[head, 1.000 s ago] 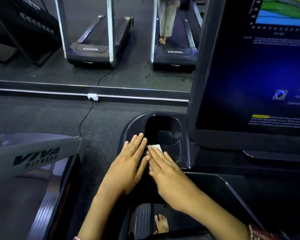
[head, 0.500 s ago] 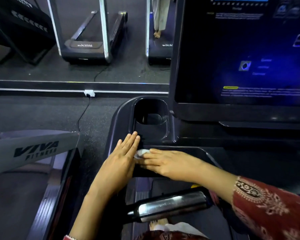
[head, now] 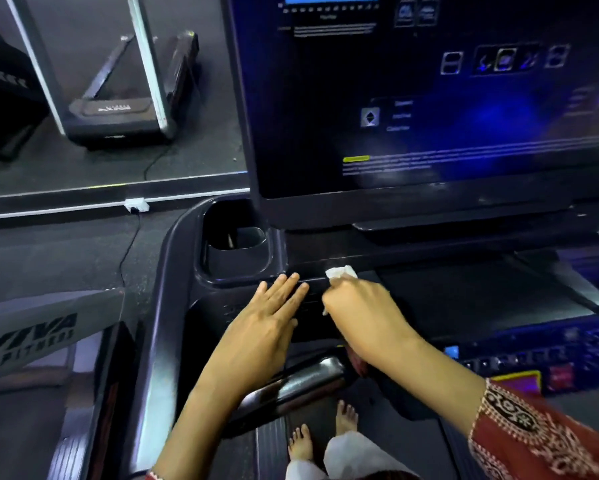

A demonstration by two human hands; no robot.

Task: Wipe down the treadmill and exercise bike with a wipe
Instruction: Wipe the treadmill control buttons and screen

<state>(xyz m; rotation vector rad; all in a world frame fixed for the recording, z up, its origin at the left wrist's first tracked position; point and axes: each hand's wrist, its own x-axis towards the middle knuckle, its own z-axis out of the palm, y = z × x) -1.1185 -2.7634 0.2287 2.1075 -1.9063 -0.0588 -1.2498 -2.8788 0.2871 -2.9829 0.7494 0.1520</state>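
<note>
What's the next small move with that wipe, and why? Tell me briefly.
Probably slide the right hand rightward, dragging the wipe along the console ledge under the screen: the wipe sits at the ledge's left end, and the left hand rests flat beside it.

Wipe point(head: 341, 273): small, white, crumpled. Bunched in the right hand point(head: 360, 313), one corner poking out past the fingers, pressed on the console ledge just below the screen point(head: 429, 98).
Treadmill point(head: 173, 306): dark glossy plastic console. Deep cup holder point(head: 235, 247) at left. Screen lit blue, text blurred. Silver-and-black handlebar point(head: 301, 382) below the console.
</note>
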